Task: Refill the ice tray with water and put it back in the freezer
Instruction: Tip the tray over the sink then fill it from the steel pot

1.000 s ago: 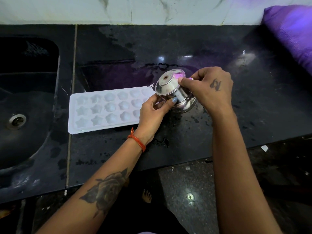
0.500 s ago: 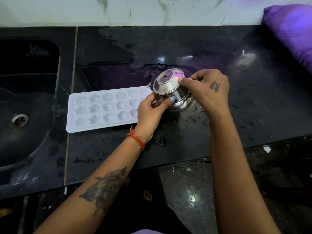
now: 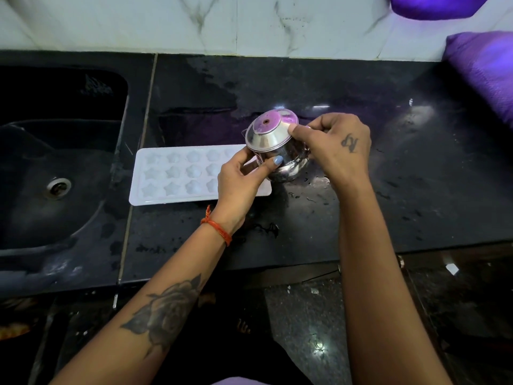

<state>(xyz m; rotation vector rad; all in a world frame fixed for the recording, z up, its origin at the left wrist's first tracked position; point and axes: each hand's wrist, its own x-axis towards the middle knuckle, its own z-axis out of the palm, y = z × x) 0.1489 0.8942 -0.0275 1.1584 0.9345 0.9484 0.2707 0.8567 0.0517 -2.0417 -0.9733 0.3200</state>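
Two hands work one vessel here, and the rest of the counter reads left to right. At nine o'clock a black sunken sink [image 3: 55, 162] with a round metal drain is set into the wet black stone countertop [image 3: 388, 204]. Just right of it, lying flat on the stone, is the white plastic ice tray [image 3: 177, 173] with star and flower moulds; its right end runs under the left hand and I cannot tell whether its cells hold water.

The left hand [image 3: 238, 184], wrist tied with an orange thread, is closed round the near side of a small polished steel pot [image 3: 277, 148], thumb pressed to its belly. The pot is tipped so its base faces up and toward ten o'clock, over the tray's right end. The right hand [image 3: 333, 145] pinches it from three o'clock, thumb on the base edge. At one to two o'clock lies a purple cloth [image 3: 483, 68].

The step in hand looks like the fill: pouring from the pot into the tray, though no stream is visible. Next the pot must be set down and the tray lifted level, since any tilt would spill it on the way to the freezer.

The only writing is a small script tattoo on the back of the right hand, too stylised to read; no brand shows.
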